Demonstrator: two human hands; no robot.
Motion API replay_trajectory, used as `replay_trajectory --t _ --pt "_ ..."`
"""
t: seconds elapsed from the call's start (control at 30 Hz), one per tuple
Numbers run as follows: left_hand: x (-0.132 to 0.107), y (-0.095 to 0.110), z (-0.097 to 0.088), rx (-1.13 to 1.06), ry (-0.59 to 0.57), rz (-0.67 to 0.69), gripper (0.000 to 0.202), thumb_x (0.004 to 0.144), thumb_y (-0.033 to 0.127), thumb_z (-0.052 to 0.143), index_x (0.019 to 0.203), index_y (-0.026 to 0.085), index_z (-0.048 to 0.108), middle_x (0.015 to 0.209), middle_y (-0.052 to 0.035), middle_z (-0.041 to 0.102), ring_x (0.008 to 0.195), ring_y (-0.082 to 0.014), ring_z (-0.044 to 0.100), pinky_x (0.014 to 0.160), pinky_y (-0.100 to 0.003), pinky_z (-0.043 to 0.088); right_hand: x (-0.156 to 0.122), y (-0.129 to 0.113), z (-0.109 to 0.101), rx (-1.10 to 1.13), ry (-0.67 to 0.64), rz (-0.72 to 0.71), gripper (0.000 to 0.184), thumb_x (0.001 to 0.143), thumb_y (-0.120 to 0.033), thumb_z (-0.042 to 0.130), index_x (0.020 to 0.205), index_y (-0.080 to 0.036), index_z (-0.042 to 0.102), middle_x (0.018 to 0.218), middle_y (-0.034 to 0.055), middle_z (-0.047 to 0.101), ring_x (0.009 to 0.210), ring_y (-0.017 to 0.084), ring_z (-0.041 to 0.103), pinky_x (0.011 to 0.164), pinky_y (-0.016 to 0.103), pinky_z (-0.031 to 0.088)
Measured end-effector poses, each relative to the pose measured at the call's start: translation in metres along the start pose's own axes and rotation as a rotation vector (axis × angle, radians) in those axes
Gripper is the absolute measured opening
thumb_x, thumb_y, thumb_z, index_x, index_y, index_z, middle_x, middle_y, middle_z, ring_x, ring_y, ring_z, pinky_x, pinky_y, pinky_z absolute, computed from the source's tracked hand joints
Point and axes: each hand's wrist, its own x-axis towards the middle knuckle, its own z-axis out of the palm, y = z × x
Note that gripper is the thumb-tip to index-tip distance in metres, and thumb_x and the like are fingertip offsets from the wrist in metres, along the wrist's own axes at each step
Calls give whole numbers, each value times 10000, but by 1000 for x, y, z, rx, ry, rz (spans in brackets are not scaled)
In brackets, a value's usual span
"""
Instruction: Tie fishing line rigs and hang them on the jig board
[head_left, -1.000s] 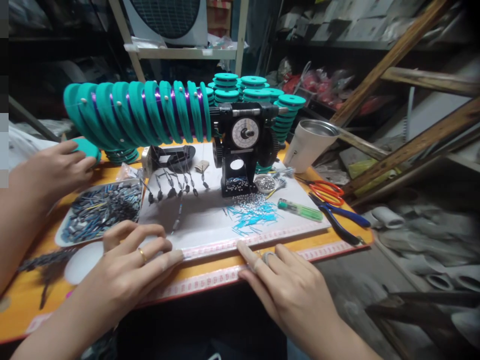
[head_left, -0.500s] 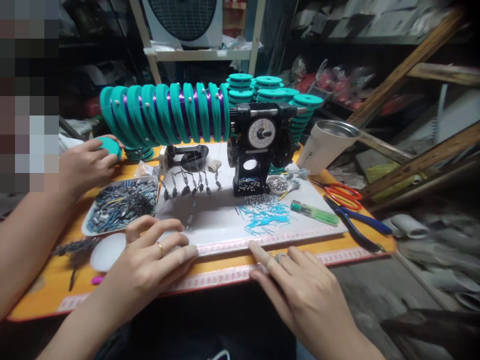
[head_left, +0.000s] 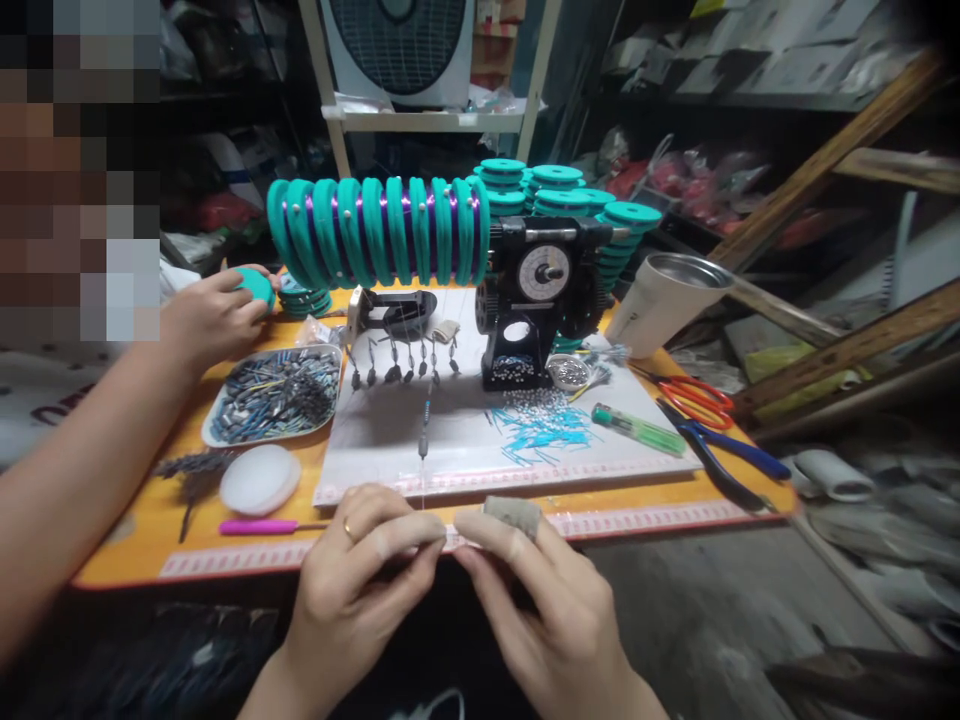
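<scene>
the thin line [head_left: 422,478] is barely visible, running off the white board [head_left: 375,440] to where left hand [head_left: 360,585] and right hand [head_left: 544,610] fingertips meet, pinching it; a second ago both lay flat, spread apart.

The board [head_left: 375,440] lies in the middle of the table [head_left: 675,505]; the machine [head_left: 536,300] stands at its back, the row of spools [head_left: 375,230] sticking out to the left; the tray [head_left: 212,432] sits left of the board, the round lid [head_left: 260,479] in front of it; cup [head_left: 660,300], scissors [head_left: 694,395] and pliers [head_left: 724,460] lie to the right; left hand [head_left: 360,580] and right hand [head_left: 547,610] meet at the front edge.
</scene>
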Motion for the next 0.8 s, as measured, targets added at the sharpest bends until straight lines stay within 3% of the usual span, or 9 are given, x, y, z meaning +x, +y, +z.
replay_trajectory --t 0.13,0.3,0.37,0.47,0.63,0.8 --pt "-5 5 3 -135 42 -91 189 821 16 642 902 180 686 805 -4 689 813 -67 662 772 -180 560 -2 -3 3 -37 25 -12 112 955 -112 550 1023 -160 624 831 13 660 721 83 623 676 180 509" --pt "-13 17 15 -533 91 -576 204 835 154 687 1003 252 748 970 10 787 886 -86 763 794 -106 621 -3 -7 7 -93 49 -42 127 977 -100 481 1029 -148 586 852 32 666 770 104 633 694 202 508" --pt "-14 22 21 -682 161 -735 189 788 195 743 970 241 764 883 14 795 782 -96 770 725 -98 626 -3 -8 7 -113 40 -55 131 983 -104 466 1031 -148 580 855 33 662 765 101 628 686 199 505" --pt "-13 25 26 -761 223 -836 147 727 218 797 872 209 778 762 16 784 642 -90 747 640 -91 620 -2 -9 6 -130 10 -63 137 990 -108 455 1036 -148 577 860 32 655 761 101 620 688 196 506" --pt "-13 25 25 -676 242 -777 65 738 210 781 798 191 767 708 21 767 602 -87 733 604 -91 618 -2 -9 3 -132 -41 -77 161 999 -100 432 1069 -148 569 875 31 651 764 101 612 696 190 505" --pt "-26 20 26 -265 250 -456 152 809 125 700 937 206 692 839 28 763 762 -75 756 760 -113 635 -1 -6 2 -183 -64 -93 161 1023 -142 413 1057 -157 569 846 33 627 739 109 600 671 200 478"
